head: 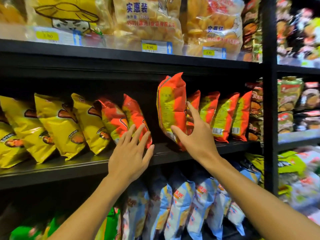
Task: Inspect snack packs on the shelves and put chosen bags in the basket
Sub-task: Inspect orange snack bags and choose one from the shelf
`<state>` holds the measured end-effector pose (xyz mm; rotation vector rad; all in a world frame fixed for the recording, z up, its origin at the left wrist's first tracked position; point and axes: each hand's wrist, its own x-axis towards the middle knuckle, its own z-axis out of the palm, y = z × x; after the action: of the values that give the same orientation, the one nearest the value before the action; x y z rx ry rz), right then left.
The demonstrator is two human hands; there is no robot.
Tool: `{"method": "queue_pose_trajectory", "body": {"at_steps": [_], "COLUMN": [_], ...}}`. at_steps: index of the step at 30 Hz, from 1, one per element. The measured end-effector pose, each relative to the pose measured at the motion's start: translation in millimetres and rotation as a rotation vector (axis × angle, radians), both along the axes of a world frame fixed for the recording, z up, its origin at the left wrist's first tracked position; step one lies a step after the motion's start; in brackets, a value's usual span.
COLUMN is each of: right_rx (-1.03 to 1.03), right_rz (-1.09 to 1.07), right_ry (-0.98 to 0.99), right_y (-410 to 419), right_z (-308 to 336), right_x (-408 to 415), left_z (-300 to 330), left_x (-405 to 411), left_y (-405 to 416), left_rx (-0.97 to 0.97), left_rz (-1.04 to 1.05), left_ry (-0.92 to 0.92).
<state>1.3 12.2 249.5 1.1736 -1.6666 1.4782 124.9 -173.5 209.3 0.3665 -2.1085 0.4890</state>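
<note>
- Our right hand (195,135) is spread wide around the upright red bag (171,110) on the middle shelf (78,168): the thumb lies across its lower front, the fingers reach up along its right edge. We cannot tell if it truly grips the bag or only steadies it.
- That bag stands taller than its neighbours, its bottom edge on the shelf.
- Our left hand (131,153) is open, fingers straight and fanned, fingertips touching the lower part of a leaning red bag (136,116).
- We count two red bags leaning left of the gap, and four more red bags (223,116) standing in a row to the right of the upright one.
- Further left we count three full yellow bags (57,125), with one more cut off at the frame edge.
- The top shelf carries large clear bags of pale snacks (147,19), and three yellow price tags (149,47) show on its edge.
- On the bottom shelf we see blue-and-white bags (181,205) and green bags (110,224), too blurred to count.
</note>
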Motion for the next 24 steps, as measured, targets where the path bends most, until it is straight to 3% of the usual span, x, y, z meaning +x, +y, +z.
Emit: {"method": "queue_pose_trajectory", "body": {"at_steps": [6, 11, 15, 18, 21, 24], "right_rx": [-0.106, -0.049, -0.018, 0.072, 0.167, 0.234], "right_rz": [-0.047, -0.092, -0.038, 0.052, 0.054, 0.087], "right_ry": [0.036, 0.004, -0.022, 0.005, 0.115, 0.126], "right_y": [86, 123, 130, 135, 138, 143], "right_z": [-30, -80, -126, -158, -186, -212], "right_x": [44, 78, 103, 118, 132, 142], "left_z": [-5, -49, -91, -114, -131, -146], "left_x": [31, 60, 63, 65, 71, 79], "left_y": [52, 140, 174, 188, 197, 201], "left_rx": [0.215, 0.664, 0.906, 1.148, 1.348, 1.43], "left_rz": [-0.683, -1.057, -1.181, -1.247, -1.261, -1.175], "left_ry": [0.202, 0.139, 0.143, 0.243, 0.345, 0.444]}}
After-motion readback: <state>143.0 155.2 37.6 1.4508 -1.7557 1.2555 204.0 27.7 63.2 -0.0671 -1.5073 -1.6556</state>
